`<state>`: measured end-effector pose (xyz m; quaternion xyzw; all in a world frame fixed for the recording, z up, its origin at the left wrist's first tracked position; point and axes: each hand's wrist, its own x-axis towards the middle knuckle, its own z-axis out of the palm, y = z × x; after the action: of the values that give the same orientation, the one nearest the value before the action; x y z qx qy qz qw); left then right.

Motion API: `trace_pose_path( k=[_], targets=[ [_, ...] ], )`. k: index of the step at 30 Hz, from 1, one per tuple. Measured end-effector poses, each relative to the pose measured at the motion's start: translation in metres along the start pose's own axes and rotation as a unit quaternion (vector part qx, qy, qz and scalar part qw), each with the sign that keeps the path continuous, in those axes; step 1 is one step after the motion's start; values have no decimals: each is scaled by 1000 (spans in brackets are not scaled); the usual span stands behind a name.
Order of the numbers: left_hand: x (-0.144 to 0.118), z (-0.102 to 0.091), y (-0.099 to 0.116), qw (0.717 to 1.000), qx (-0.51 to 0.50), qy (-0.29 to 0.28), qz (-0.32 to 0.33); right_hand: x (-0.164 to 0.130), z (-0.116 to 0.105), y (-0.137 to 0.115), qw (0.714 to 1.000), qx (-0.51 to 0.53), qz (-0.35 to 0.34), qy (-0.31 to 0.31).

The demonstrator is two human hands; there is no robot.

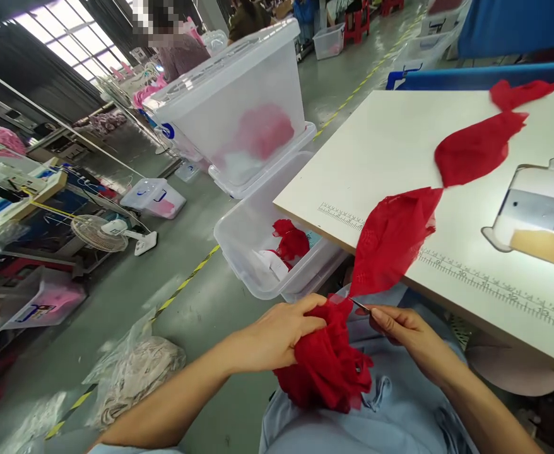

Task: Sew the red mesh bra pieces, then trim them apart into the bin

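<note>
A chain of red lace pieces [390,236] runs from the white sewing table [390,145] down over its front edge into my lap. My left hand [281,331] grips a bunched wad of the red lace [327,369] against my blue garment. My right hand [407,328] pinches a small metal thread snip [359,306], its tip touching the lace where two pieces join. Further red lace pieces [476,148] lie flat on the table toward the back right.
A sewing machine bed with a metal plate [537,211] sits at the table's right. An open clear bin [258,252] holding red lace stands on the floor left of the table, with lidded bins [239,101] behind it. A floor fan [100,233] and a bagged bundle [135,372] lie left; a person stands far back.
</note>
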<state>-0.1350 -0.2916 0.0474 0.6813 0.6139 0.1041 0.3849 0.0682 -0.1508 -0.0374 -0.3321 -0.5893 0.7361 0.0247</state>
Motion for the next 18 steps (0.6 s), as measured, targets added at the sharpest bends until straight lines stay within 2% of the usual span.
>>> trace_pose_path(
  k=[10, 15, 17, 18],
  targets=[
    [-4, 8, 5, 997, 78, -9, 4, 5, 17, 4, 996, 60, -59, -15],
    [-2, 8, 4, 998, 57, -22, -7, 8, 25, 8, 995, 61, -46, 59],
    [-2, 6, 0, 1000, 5, -6, -14, -4, 15, 12, 994, 17, -54, 93],
    [-2, 4, -3, 999, -39, 25, -19, -15, 5, 15, 992, -17, -66, 102]
  ],
)
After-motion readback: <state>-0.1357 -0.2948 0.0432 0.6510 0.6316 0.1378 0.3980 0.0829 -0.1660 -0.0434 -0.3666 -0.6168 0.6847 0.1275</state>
